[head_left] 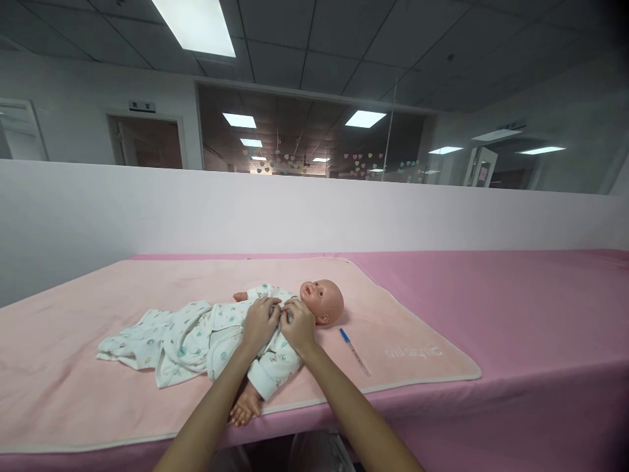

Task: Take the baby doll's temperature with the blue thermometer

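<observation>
A baby doll [328, 298] lies on its back with its head to the right, dressed in a white printed baby gown [184, 337]. My left hand [261, 321] is closed on the front of the gown at the doll's chest. Just right of it, below the doll's chin, my right hand [298, 322] pinches the gown near the collar. The fingertips of both hands nearly meet. Whatever fastening lies between them is too small to make out. One doll arm [247, 403] reaches toward the table's front edge, beneath my left forearm.
A peach blanket [63, 380] is spread under the doll, over a pink tablecloth [521, 314]. To the right of the doll lies a blue-capped pen [354, 351]. Behind the table stands a low white wall [314, 213] with glass above it.
</observation>
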Available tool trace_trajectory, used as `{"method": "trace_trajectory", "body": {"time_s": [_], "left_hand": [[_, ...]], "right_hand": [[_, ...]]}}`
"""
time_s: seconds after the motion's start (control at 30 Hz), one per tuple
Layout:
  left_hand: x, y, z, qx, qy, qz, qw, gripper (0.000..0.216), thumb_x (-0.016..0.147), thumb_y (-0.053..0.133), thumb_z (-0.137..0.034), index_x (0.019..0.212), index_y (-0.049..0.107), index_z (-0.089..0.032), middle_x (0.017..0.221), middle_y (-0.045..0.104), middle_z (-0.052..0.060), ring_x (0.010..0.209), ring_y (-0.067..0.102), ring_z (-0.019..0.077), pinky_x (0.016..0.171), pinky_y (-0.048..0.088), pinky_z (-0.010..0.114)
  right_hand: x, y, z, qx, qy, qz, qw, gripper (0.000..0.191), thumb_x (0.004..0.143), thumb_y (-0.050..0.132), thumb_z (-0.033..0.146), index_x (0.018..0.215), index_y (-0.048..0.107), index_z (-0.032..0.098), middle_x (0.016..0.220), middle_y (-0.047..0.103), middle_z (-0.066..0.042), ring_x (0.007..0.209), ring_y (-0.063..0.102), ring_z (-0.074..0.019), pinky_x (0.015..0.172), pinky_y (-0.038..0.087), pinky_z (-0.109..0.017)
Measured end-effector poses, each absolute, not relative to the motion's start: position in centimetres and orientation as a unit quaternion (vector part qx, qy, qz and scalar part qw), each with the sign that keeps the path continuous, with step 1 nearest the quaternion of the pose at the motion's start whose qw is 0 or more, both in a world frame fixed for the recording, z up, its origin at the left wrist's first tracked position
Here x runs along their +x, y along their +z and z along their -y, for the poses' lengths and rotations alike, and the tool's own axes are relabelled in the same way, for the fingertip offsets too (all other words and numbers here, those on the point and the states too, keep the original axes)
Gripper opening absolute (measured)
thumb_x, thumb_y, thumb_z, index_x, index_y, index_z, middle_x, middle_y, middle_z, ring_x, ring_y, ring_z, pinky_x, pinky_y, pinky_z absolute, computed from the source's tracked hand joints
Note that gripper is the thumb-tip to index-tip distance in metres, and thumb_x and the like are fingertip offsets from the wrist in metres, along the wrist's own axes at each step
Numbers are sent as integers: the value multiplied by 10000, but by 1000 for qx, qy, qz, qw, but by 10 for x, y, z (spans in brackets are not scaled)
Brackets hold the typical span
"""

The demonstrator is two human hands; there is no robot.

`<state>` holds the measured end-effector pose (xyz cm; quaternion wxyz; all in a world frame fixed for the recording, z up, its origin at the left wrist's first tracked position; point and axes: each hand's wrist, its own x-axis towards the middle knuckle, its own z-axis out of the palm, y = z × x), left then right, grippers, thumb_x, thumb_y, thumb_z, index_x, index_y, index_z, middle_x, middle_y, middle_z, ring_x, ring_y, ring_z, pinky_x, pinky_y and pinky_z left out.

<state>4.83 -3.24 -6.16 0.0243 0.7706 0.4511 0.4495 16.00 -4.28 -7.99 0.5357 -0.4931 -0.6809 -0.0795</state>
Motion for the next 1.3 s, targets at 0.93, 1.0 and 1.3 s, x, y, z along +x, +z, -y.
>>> {"method": "trace_trajectory", "body": {"time_s": [0.93,1.0,1.3], "left_hand": [[6,-58,42,773,457,-438,32,270,661,400,-141,838,595,-202,825,612,27,816,519,192,765,389,321],[6,-59,42,776,454,-436,32,280,654,392,-136,844,587,-202,834,608,28,824,518,193,774,386,324],[8,-59,48,764,452,-460,9,270,659,399,-126,869,549,-207,825,592,17,807,520,189,744,388,316]], "right_hand": [[136,-64,37,-470,-198,760,403,114,630,442,132,718,479,194,746,510,-17,670,441,-143,534,233,-256],[136,-65,37,-474,-197,753,411,130,617,432,121,717,471,195,736,497,-11,649,429,-137,529,225,-255],[138,-71,32,-450,-169,765,428,116,650,434,105,675,506,193,666,518,8,619,440,-121,520,215,-251]]}}
